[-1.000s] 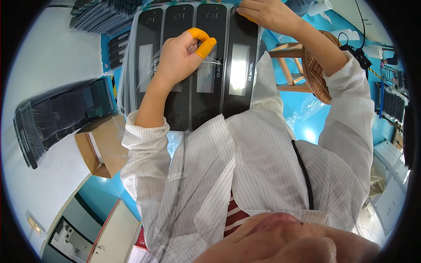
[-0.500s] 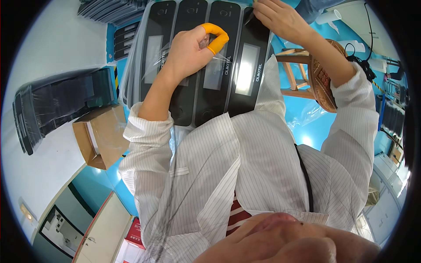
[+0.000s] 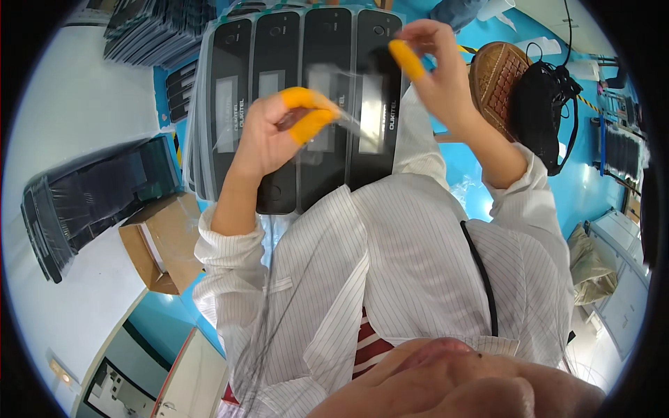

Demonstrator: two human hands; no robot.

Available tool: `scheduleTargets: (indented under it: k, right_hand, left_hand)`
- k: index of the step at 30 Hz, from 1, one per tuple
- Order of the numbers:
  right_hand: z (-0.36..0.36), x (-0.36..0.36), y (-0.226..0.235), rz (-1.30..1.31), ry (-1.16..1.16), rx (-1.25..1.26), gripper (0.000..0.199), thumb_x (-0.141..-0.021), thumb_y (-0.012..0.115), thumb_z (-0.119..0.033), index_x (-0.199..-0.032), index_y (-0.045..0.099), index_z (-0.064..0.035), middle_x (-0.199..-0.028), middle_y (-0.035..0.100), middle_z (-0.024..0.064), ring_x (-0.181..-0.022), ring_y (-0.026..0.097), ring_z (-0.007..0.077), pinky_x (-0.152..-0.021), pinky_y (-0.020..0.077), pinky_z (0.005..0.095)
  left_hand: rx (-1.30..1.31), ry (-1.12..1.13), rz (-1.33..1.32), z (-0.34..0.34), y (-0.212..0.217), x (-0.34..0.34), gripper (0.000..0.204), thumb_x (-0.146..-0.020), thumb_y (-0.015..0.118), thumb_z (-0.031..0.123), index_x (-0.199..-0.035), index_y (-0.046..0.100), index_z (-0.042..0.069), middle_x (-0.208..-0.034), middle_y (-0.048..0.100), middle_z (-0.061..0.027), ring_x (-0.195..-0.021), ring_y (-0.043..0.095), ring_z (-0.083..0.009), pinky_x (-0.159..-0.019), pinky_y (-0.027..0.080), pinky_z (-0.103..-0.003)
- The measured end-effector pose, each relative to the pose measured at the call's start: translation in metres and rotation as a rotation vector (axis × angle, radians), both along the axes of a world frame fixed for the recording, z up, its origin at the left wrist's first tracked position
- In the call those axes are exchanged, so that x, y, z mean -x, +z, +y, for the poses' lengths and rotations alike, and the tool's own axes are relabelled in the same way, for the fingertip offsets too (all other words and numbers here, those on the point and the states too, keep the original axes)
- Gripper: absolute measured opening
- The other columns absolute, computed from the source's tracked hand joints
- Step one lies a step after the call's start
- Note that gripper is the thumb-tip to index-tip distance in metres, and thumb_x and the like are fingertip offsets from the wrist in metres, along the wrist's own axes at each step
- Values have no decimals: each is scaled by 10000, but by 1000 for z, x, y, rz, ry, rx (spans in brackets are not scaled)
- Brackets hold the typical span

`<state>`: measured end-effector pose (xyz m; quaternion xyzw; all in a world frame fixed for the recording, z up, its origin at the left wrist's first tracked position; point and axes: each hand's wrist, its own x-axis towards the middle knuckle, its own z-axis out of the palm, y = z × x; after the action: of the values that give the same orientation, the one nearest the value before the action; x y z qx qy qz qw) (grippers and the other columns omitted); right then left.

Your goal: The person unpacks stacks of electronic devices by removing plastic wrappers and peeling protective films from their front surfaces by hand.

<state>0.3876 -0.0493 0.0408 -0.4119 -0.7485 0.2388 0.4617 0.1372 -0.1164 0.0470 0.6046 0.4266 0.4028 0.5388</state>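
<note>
Several long black panels (image 3: 279, 188), each with a pale window and a small round mark near the far end, lie side by side in a clear tray in front of me. Above their middle, my left hand (image 3: 268, 136) has its yellow-capped thumb and forefinger pinched on a thin piece of clear film (image 3: 357, 127), which trails to the right over the panels. My right hand (image 3: 442, 76) is raised beyond the far right corner of the rightmost panel (image 3: 373, 164). Its yellow-capped thumb stands apart from the bent fingers, and nothing shows between them.
Left, wrapped black panels (image 3: 104, 184) lie on a white surface beside an open cardboard box (image 3: 171, 240). Stacked dark sheets (image 3: 157, 31) stand at the far left. A carved wooden seat (image 3: 496, 76) and a black bag (image 3: 547, 104) are to the right.
My right hand has come away from the rightmost panel's far corner. The left hand has moved left and nearer, and the clear film stretches out from its pinch.
</note>
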Motion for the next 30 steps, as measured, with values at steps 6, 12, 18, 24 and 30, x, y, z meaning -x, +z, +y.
scheduleTargets:
  k: [6,12,18,24,30]
  right_hand:
    - [-36,-16,-10,-40,60,1052,236,-938,631,-249,-930,636,-14,-708,611,38,-635,571,102,-591,449,242]
    - [-36,6,6,821,268,911,192,-974,541,-156,-1099,594,-20,-1041,648,107,-866,671,195,-775,583,354]
    - [142,46,38,726,415,895,195,-1008,477,-181,-1118,578,-56,-888,601,52,-745,657,203,-668,578,342]
    - [333,87,26,820,959,1159,222,-1004,496,-265,-881,585,-104,-613,434,9,-500,423,161,-476,419,328]
    - [444,61,-21,829,748,957,217,-959,586,-258,-785,599,-129,-608,508,17,-516,504,181,-508,488,363]
  left_hand:
    - [-82,107,-464,-8,4,-14,179,-879,680,54,-1053,656,20,-969,695,-83,-901,658,-152,-849,513,-278]
    - [-174,226,-466,-15,17,-4,107,-888,623,-6,-993,642,-4,-954,682,-87,-883,646,-153,-801,510,-275]
    - [-103,496,-774,-161,-33,155,335,-900,536,216,-1129,574,-26,-1081,601,-150,-974,571,-282,-928,425,-434]
    - [110,1635,-167,-313,-219,250,347,-939,538,242,-1223,553,45,-1196,565,-87,-1067,519,-229,-931,416,-389]
    - [925,1692,26,-387,-401,90,286,-937,524,191,-1173,569,35,-1127,579,-93,-1005,556,-252,-846,460,-349]
